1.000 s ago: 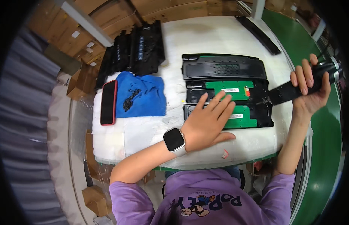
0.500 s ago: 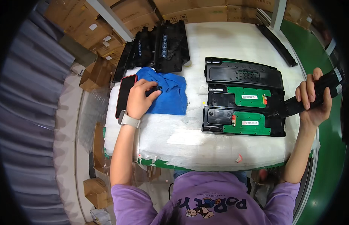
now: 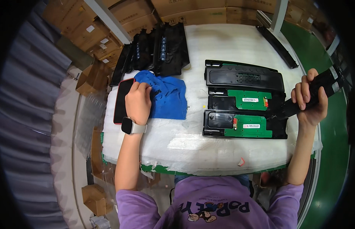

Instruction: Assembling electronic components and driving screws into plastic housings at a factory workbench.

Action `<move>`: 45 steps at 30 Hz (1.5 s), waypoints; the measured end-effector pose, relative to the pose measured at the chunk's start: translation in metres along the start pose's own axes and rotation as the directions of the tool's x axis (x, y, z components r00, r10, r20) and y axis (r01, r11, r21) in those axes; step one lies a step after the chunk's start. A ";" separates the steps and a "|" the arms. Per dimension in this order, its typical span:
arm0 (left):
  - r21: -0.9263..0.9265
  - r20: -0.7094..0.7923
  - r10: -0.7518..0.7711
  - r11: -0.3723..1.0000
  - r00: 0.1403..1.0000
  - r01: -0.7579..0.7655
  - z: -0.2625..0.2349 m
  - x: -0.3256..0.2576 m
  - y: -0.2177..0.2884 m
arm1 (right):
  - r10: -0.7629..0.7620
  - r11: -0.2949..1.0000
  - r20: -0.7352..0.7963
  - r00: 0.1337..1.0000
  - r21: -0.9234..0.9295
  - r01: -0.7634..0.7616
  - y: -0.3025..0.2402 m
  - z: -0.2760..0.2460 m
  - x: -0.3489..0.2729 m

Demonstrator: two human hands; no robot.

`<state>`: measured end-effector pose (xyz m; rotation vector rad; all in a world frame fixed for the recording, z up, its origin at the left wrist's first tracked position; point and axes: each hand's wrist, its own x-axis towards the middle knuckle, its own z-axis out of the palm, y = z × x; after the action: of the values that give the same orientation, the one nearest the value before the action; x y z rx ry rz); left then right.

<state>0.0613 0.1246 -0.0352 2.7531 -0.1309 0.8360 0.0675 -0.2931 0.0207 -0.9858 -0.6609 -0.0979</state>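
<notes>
A black electric screwdriver (image 3: 325, 84) is gripped in my right hand (image 3: 312, 97). Its nose points down-left over the right ends of two black plastic housings, the middle housing (image 3: 223, 101) and the nearest housing (image 3: 219, 129). Each has a green circuit board, the middle board (image 3: 244, 94) and the nearest board (image 3: 257, 131), with a small red-and-white connector. My left hand (image 3: 138, 102) is over the left edge of a blue cloth (image 3: 171, 107), beside a heap of tiny dark pieces (image 3: 156, 92), probably screws. Its fingers are pinched together; whatever they hold is hidden.
Behind the two housings lies a black panel (image 3: 242, 76) with buttons. A red-edged phone (image 3: 122, 101) is left of the cloth. Black plastic shells (image 3: 173, 49) are stacked at the back left, and a long black strip (image 3: 276, 47) lies at the back right.
My left hand has shifted left from the small dark pieces, turning so its fingers face up the cloth and close together. My right hand still holds the screwdriver over the housings.
</notes>
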 end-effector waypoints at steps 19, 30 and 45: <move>-0.576 0.677 0.326 -0.322 0.659 0.751 0.027 0.021 0.135 | -0.113 0.983 0.319 0.941 0.176 0.058 0.004 0.076 0.062; -0.504 0.738 0.327 -0.314 0.590 0.805 0.023 -0.002 0.140 | 0.016 0.971 0.129 0.991 0.234 -0.046 0.002 0.102 0.057; -0.685 0.711 0.228 0.010 0.666 0.728 0.020 -0.009 0.146 | 0.084 0.875 -0.123 0.989 0.484 -0.014 0.014 0.099 0.046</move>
<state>0.0413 -0.0212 -0.0236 1.3210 -0.1640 -0.4699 0.0625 -0.1964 0.0727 -0.5050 -0.4948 0.0435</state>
